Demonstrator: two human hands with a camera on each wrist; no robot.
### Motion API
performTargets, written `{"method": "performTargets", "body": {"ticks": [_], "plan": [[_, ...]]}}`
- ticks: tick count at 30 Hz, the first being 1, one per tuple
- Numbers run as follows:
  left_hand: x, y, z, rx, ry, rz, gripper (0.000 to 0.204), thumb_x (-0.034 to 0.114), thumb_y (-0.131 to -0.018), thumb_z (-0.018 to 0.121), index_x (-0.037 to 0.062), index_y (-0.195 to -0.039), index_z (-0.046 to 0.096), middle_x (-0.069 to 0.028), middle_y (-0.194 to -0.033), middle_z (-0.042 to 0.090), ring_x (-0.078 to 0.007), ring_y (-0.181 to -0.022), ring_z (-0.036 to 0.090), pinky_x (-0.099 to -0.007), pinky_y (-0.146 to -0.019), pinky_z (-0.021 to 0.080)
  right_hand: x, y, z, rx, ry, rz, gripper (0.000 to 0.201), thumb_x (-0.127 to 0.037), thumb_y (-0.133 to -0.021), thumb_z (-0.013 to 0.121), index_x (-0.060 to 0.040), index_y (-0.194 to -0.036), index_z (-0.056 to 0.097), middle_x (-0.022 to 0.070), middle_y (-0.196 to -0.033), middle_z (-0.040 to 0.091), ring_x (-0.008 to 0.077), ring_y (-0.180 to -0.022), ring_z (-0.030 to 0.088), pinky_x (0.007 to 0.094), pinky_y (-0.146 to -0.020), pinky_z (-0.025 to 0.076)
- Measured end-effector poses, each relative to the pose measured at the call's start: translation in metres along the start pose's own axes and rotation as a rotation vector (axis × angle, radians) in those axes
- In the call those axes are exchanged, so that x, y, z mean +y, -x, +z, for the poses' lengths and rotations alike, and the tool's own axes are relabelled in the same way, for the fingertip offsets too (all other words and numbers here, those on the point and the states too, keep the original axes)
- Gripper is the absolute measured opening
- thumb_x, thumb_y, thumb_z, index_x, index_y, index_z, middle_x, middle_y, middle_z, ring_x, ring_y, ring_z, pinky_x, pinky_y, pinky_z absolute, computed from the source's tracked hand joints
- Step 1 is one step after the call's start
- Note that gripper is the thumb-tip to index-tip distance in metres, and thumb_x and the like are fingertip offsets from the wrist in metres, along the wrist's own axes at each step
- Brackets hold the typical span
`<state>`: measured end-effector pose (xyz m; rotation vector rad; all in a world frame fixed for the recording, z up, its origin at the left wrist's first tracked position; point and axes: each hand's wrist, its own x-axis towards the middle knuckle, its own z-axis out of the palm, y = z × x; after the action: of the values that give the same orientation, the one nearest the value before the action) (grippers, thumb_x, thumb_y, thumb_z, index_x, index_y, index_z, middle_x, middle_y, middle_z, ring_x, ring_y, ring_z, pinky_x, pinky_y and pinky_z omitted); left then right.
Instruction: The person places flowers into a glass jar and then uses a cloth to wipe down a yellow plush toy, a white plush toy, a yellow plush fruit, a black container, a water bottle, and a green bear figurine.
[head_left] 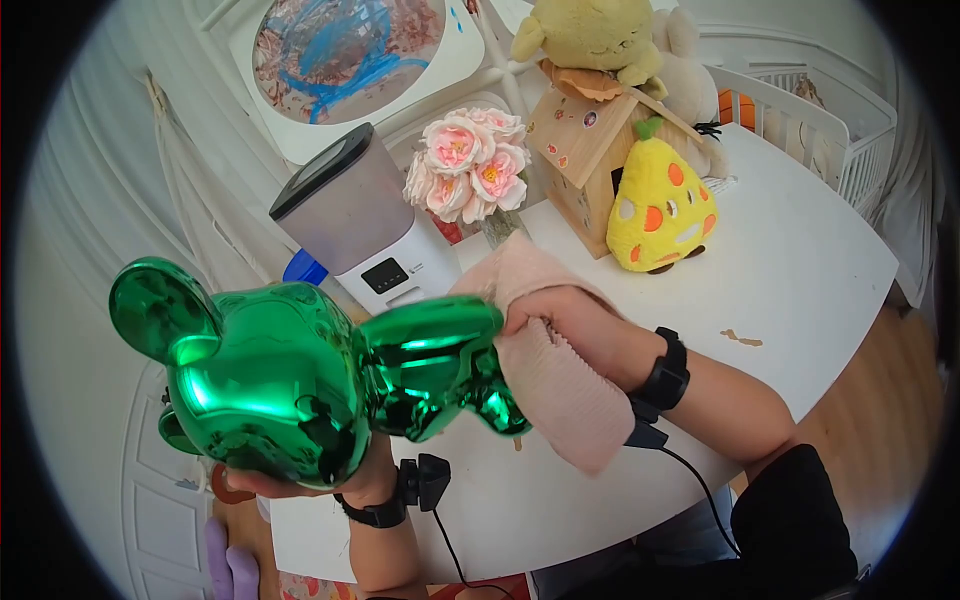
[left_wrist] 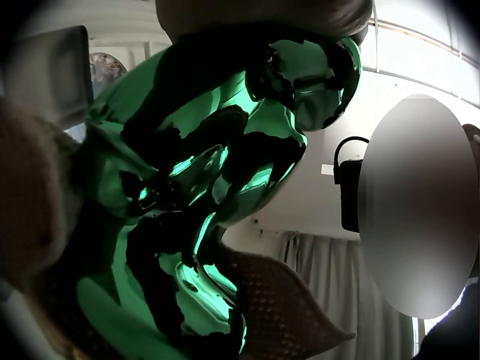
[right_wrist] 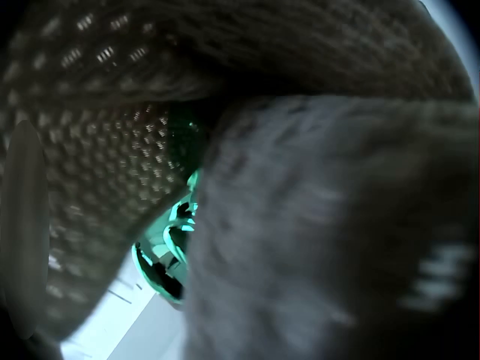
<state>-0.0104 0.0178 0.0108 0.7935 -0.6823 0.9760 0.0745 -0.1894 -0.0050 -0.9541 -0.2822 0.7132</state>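
Note:
A shiny green bear figure (head_left: 270,370) lies tilted on its side above the table, its round-eared head to the left and its legs to the right. My left hand (head_left: 370,470) holds it by the head from underneath, with most of the fingers hidden behind it. In my right hand (head_left: 580,325) is a pink ribbed cloth (head_left: 570,400), gripped and wrapped against the figure's leg end. The left wrist view shows the figure's glossy body (left_wrist: 202,165) close up, with a cloth corner (left_wrist: 289,307) below. Cloth folds (right_wrist: 97,172) fill most of the right wrist view.
Behind the figure stands a white pet feeder (head_left: 370,220) with a dark lid. Pink roses (head_left: 470,165), a wooden house (head_left: 580,150) and a yellow plush toy (head_left: 662,210) are at the back. Another plush (head_left: 590,40) sits on the house roof. The white table (head_left: 790,260) curves off to the right.

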Motion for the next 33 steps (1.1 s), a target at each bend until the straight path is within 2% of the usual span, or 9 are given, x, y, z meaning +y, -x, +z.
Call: {"method": "performTargets", "body": {"ticks": [1,6,9,13,18,23,24,28,33], "plan": [[0.003,-0.002,-0.008,-0.341,0.220,-0.075,0.091,0.077,-0.091,0.039,0.0101,-0.152,0.035,-0.0120,-0.150,0.043,-0.0359,-0.132,0.049,-0.0561,-0.111,0.040,-0.001,0.001,0.000,0.033,0.090,0.055,0.025,-0.020,-0.087,0.068,0.0002,-0.101,0.068,0.0079,-0.089,0.071,0.0154,-0.075,0.069,0.0275,-0.069,0.054],[0.021,-0.015,-0.017,-0.217,0.108,-0.369,0.119,0.084,-0.075,0.060,0.0053,-0.155,0.022,-0.0365,-0.142,0.041,-0.0482,-0.122,0.054,-0.0606,-0.098,0.050,0.025,-0.013,-0.040,-0.421,-0.021,0.347,0.056,0.001,-0.077,0.074,0.0019,-0.131,0.057,0.0124,-0.123,0.068,0.0146,-0.108,0.066,0.0282,-0.092,0.053],[0.019,-0.017,-0.016,-0.168,0.098,-0.492,0.120,0.083,-0.076,0.059,0.0022,-0.155,0.021,-0.0383,-0.134,0.048,-0.0475,-0.112,0.062,-0.0561,-0.088,0.057,0.023,-0.019,-0.029,-0.789,0.489,-0.084,0.073,-0.012,-0.079,0.081,-0.0022,-0.143,0.046,0.0095,-0.133,0.062,0.0112,-0.119,0.057,0.0289,-0.100,0.047],[0.009,-0.021,-0.020,-0.147,0.047,-0.381,0.113,0.087,-0.081,0.046,0.0005,-0.152,0.028,-0.0367,-0.131,0.053,-0.0481,-0.108,0.064,-0.0539,-0.086,0.058,0.034,-0.023,-0.030,-0.718,0.368,-0.022,0.077,-0.019,-0.079,0.081,-0.0028,-0.144,0.044,0.0095,-0.130,0.063,0.0122,-0.115,0.059,0.0304,-0.100,0.048],[0.009,-0.033,-0.035,-0.066,-0.685,-0.192,0.064,0.046,-0.100,0.052,-0.0037,-0.141,0.047,-0.0238,-0.135,0.056,-0.0328,-0.119,0.060,-0.0407,-0.094,0.054,0.035,-0.035,-0.011,-0.591,0.958,-0.660,0.062,-0.024,-0.076,0.083,-0.0052,-0.128,0.055,0.0082,-0.120,0.065,0.0121,-0.105,0.061,0.0295,-0.090,0.051],[0.019,-0.036,-0.020,-0.064,-0.222,-0.398,0.057,0.045,-0.103,0.051,0.0073,-0.146,0.045,-0.0104,-0.140,0.056,-0.0257,-0.125,0.056,-0.0430,-0.106,0.043,0.025,-0.016,-0.017,-0.091,1.515,-1.119,0.058,-0.025,-0.085,0.074,-0.0057,-0.135,0.052,0.0142,-0.134,0.055,0.0295,-0.122,0.054,0.0354,-0.105,0.043],[0.008,-0.028,-0.027,-0.035,-0.286,-0.348,0.057,0.045,-0.102,0.054,0.0084,-0.145,0.045,-0.0093,-0.141,0.055,-0.0254,-0.127,0.055,-0.0431,-0.107,0.042,0.026,-0.013,-0.027,-0.340,0.710,-0.658,0.062,-0.018,-0.089,0.071,-0.0073,-0.144,0.045,0.0109,-0.140,0.053,0.0257,-0.127,0.052,0.0365,-0.110,0.040],[0.008,-0.020,-0.020,-0.018,-0.274,-0.326,0.056,0.043,-0.099,0.059,0.0090,-0.142,0.048,-0.0068,-0.143,0.053,-0.0249,-0.130,0.051,-0.0453,-0.109,0.041,0.023,-0.002,-0.032,-0.206,1.258,-0.915,0.062,-0.014,-0.091,0.069,-0.0082,-0.147,0.043,0.0092,-0.142,0.052,0.0225,-0.129,0.051,0.0370,-0.112,0.038],[0.018,-0.009,-0.022,-0.187,-0.277,-0.245,0.058,0.044,-0.098,0.058,0.0076,-0.143,0.048,-0.0090,-0.140,0.055,-0.0273,-0.128,0.054,-0.0480,-0.108,0.044,0.000,0.032,-0.013,-0.373,0.854,-0.492,0.082,-0.031,-0.080,0.079,-0.0068,-0.149,0.041,0.0144,-0.141,0.052,0.0283,-0.131,0.049,0.0373,-0.112,0.036]]}}
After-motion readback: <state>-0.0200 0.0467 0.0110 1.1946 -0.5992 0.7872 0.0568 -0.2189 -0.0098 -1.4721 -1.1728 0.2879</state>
